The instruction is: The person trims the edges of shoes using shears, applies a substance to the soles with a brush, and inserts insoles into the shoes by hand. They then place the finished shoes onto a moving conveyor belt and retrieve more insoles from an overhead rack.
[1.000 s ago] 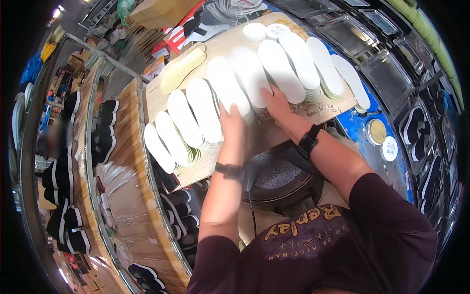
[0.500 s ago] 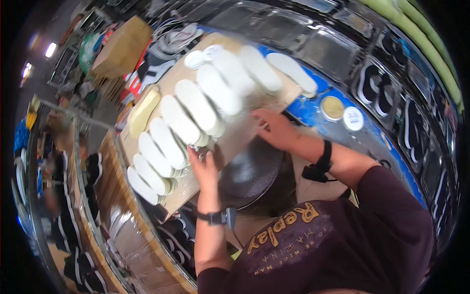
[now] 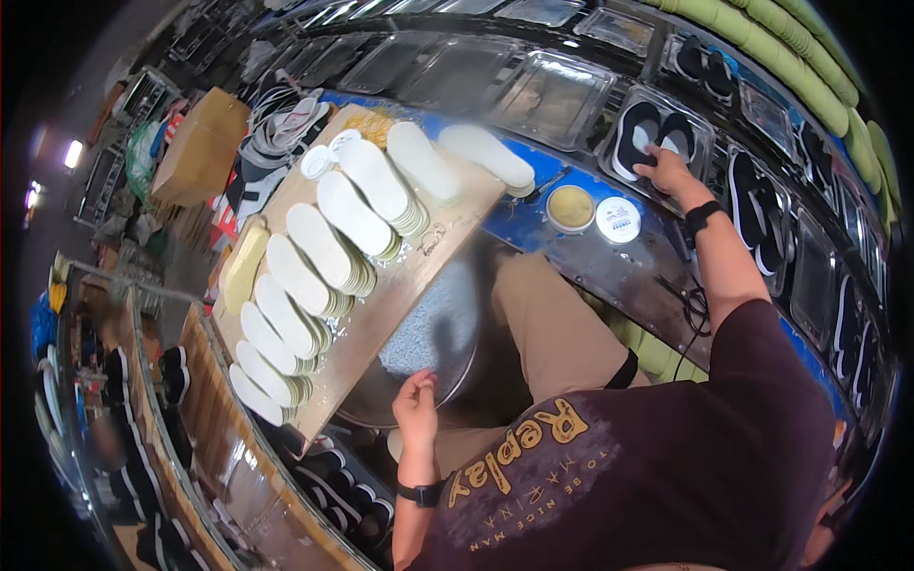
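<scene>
My left hand (image 3: 416,404) hovers over a round dark tub (image 3: 471,354) with speckled blue-grey contents. Its fingers are curled with the tips together; whether anything small is between them I cannot make out. My right hand (image 3: 666,173) reaches far right, its fingers closed at the heel of a black shoe (image 3: 629,128) with a white sole edge. A second black shoe (image 3: 677,133) lies beside it in the same clear tray (image 3: 609,162). Nearer my left hand, a board (image 3: 416,271) carries several stacks of white insoles (image 3: 309,271).
On the blue bench (image 3: 543,233) stand a round tin of yellowish stuff (image 3: 570,207) and a white lid (image 3: 618,220). A black cable (image 3: 698,309) lies there too. Clear trays (image 3: 552,95) line the far side. A cardboard box (image 3: 200,143) stands far left.
My right hand has gone from over the board to the black shoes at the far right. My left hand has left the insole stacks and drawn back over the tub. The view has shifted.
</scene>
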